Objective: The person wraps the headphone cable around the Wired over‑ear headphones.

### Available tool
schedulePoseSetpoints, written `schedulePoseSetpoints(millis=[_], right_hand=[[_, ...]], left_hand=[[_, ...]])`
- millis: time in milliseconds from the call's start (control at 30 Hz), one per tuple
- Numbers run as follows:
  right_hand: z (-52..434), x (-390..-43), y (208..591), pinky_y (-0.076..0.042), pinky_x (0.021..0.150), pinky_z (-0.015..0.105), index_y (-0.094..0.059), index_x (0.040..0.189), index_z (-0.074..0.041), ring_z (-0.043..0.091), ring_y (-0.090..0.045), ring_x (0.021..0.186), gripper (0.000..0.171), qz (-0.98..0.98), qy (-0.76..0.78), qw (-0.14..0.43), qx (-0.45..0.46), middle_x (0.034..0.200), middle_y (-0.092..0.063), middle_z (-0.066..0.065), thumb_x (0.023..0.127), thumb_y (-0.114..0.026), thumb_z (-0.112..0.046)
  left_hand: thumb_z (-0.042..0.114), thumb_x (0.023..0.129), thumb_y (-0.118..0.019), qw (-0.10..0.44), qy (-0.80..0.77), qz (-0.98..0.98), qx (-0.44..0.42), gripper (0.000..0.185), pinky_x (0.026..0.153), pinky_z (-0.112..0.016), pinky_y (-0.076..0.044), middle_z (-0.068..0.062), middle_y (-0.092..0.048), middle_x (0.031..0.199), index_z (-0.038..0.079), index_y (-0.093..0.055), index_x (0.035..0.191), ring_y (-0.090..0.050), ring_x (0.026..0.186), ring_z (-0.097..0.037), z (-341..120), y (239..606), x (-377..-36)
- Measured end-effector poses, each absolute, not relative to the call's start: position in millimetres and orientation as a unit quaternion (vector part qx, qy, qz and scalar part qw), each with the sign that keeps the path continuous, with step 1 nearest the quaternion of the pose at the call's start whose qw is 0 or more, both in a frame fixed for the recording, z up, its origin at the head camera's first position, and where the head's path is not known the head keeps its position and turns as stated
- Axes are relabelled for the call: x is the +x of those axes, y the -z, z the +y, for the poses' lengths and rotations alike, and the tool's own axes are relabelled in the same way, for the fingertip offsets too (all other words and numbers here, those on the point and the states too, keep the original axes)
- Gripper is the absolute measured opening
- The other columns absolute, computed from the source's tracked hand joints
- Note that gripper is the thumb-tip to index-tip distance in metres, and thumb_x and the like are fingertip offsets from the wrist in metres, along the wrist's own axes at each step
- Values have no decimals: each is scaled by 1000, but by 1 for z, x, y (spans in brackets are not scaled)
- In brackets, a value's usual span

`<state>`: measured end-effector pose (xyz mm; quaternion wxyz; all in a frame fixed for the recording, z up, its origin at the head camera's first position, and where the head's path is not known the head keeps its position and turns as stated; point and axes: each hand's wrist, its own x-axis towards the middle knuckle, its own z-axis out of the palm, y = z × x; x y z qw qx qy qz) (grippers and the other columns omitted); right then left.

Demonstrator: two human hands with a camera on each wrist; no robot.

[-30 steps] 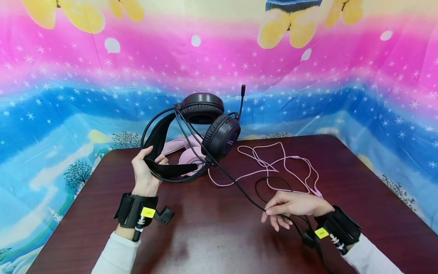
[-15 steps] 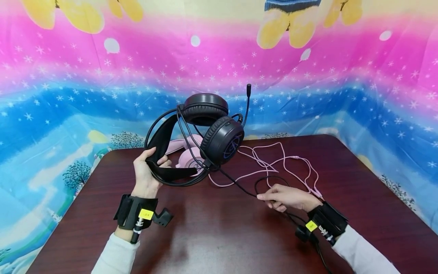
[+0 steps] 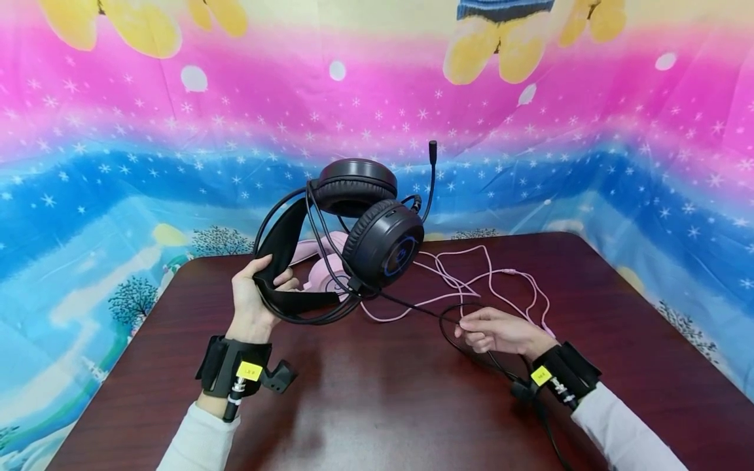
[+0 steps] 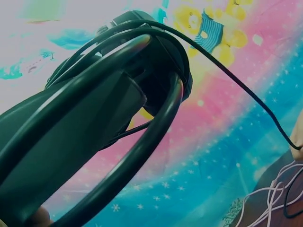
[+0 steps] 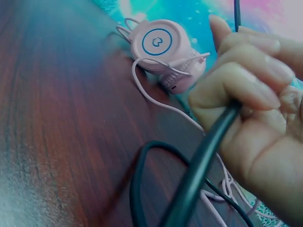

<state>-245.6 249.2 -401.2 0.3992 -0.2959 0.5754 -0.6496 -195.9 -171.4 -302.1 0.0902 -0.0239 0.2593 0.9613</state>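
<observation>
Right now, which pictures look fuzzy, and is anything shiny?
Head view: sharp but bent at the edges, with pale glare on the table. Left wrist view: black headset is close and soft. Right wrist view: black cable and right hand blur.

The near surface [image 3: 365,405] between the hands lies open. Farther back, the pink headset [image 3: 324,271] and pink cord [image 3: 489,275] clutter the way; the black cable [image 3: 412,305] stretches across the middle.
</observation>
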Motion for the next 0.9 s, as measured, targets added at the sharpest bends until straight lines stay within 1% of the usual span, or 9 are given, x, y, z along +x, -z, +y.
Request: schedulePoseSetpoints(millis=[67, 133, 233, 333, 433, 500, 667, 833, 900], right_hand=[[251, -247, 401, -14, 61, 28, -75, 109, -21, 10, -17, 62, 22, 575, 653, 394, -294, 73, -29, -9, 115, -55, -26], [250, -247, 399, -13, 58, 26, -74, 104, -22, 7, -19, 59, 21, 602, 647, 379, -273, 72, -32, -12, 115, -57, -28], [244, -248, 392, -12, 55, 25, -69, 97, -18, 3, -20, 56, 24, 654, 632, 346, -231, 70, -33, -14, 115, -55, -25], [236, -251, 385, -13, 55, 24, -66, 97, -14, 1, -20, 56, 27, 696, 615, 315, -195, 68, -32, -14, 116, -48, -17], [230, -254, 377, -15, 56, 23, -66, 96, -12, 0, -23, 56, 29, 725, 601, 292, -168, 67, -32, -14, 115, -44, -13], [227, -256, 372, -16, 55, 22, -67, 95, -13, 0, -24, 54, 31, 733, 598, 285, -155, 66, -33, -14, 115, -43, -12], [221, -262, 360, -16, 55, 21, -72, 92, -18, 1, -25, 53, 37, 742, 593, 276, -144, 65, -35, -14, 115, -45, -11], [216, -268, 351, -19, 56, 20, -76, 90, -27, 1, -28, 54, 42, 758, 581, 262, -138, 67, -36, -13, 114, -45, -10], [213, -271, 349, -20, 56, 19, -72, 86, -26, 0, -27, 54, 44, 759, 579, 263, -139, 66, -34, -12, 114, -44, -9]], left_hand=[[24, 118, -26, 97, -960, 262, -13, 32, 50, -23, -33, -3, -43, 67, 16, -47, 140, -33, 52, -13, -172, 303, -195], [24, 117, -26, 100, -956, 275, -2, 33, 51, -24, -35, -3, -45, 65, 17, -47, 142, -34, 52, -12, -172, 304, -195], [23, 117, -24, 101, -950, 295, 15, 37, 53, -22, -30, -2, -46, 64, 17, -52, 140, -31, 53, -11, -171, 305, -195], [22, 117, -23, 105, -943, 315, 29, 43, 55, -20, -21, -1, -47, 63, 16, -63, 129, -23, 56, -9, -170, 306, -195], [22, 117, -23, 106, -930, 349, 38, 47, 56, -19, -15, 2, -46, 63, 17, -70, 119, -16, 60, -8, -167, 308, -195], [22, 117, -24, 103, -919, 377, 44, 44, 58, -19, -12, 3, -46, 64, 18, -67, 116, -14, 62, -7, -166, 309, -196], [18, 116, -27, 94, -909, 401, 55, 34, 58, -19, -11, 4, -46, 66, 20, -62, 117, -12, 63, -8, -163, 311, -197], [15, 116, -29, 96, -908, 401, 70, 39, 56, -19, -12, 3, -43, 68, 21, -68, 119, -11, 63, -9, -164, 312, -197], [17, 116, -28, 104, -903, 411, 72, 42, 56, -18, -11, 4, -39, 68, 22, -70, 119, -10, 64, -9, -165, 313, -198]])
